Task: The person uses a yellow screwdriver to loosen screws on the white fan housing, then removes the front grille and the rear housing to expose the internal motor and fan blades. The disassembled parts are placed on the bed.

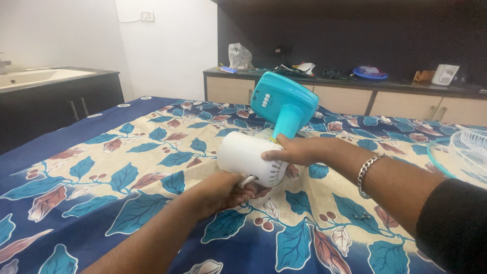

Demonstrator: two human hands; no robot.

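Right now both hands are on a small table fan with its guard and blades off, lying on its side on the bed [101, 152] over a blue leaf-patterned bedsheet [152, 177]. The white motor housing [246, 157] points its front end toward the person, with a short shaft [247, 180] sticking out low at that end; the teal base [284, 101] with its row of white buttons rises behind it, tilted up and away. So the fan's long axis runs from near the person out toward the far side of the bed. The right hand [297, 150] is closed over the top right of the housing, fingers wrapped on it, steadying it. The left hand [223, 190] is nearer the shaft, its grip curled just below and against the housing's front end; whether the fingers actually pinch the shaft cannot be told. At the right edge lies a teal-rimmed fan guard [464, 152], well apart. Behind, a long table [355, 91] carries assorted clutter.
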